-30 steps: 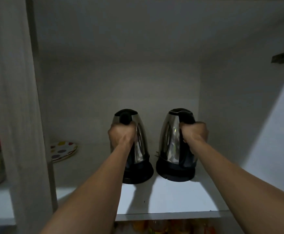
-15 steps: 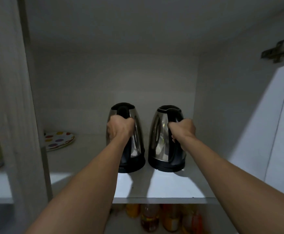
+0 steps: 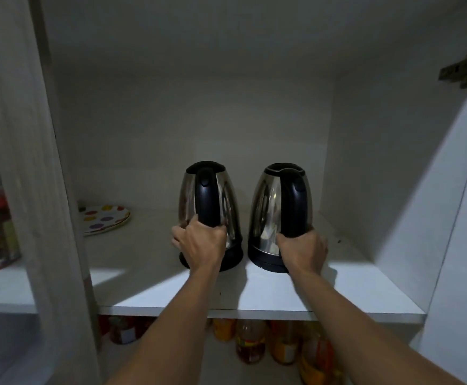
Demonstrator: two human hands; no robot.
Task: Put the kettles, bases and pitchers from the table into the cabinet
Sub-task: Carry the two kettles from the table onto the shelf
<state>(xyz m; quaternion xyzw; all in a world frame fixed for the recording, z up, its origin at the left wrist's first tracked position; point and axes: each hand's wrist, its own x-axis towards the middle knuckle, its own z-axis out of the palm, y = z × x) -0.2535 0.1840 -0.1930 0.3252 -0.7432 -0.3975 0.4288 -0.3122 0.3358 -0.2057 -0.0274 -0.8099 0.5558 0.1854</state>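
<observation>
While we are reaching into the cabinet with both arms, our left hand (image 3: 199, 243) is wrapping the bottom end of the black handle of the left kettle (image 3: 208, 201), with the fingers curling around the steel body low down. Our right hand (image 3: 303, 250) is grasping in the same way the bottom of the handle of the right kettle (image 3: 278, 207). Both kettles are standing upright, each one on its black base: the left base (image 3: 231, 257) and the right base (image 3: 263, 258) are sitting just beside each other with a thin gap between them, and we cannot tell if they are touching.

The kettles are standing on the white shelf (image 3: 254, 312), about in the middle of its depth. In front of them a bare strip of the shelf is running to the front edge, which is crossing under our forearms. Behind them there is open room to the back wall (image 3: 193, 129). To the right of the right kettle a free band is reaching to the side wall (image 3: 371, 162). To the left more free space is lying, until the dotted plate (image 3: 107, 219) near the vertical divider (image 3: 46, 190). Above the lids the compartment is staying open and high.

Under the shelf edge some bottles (image 3: 250, 343) are standing. At the upper right a metal hinge (image 3: 465, 68) is sticking out beside the open door (image 3: 460, 218).
</observation>
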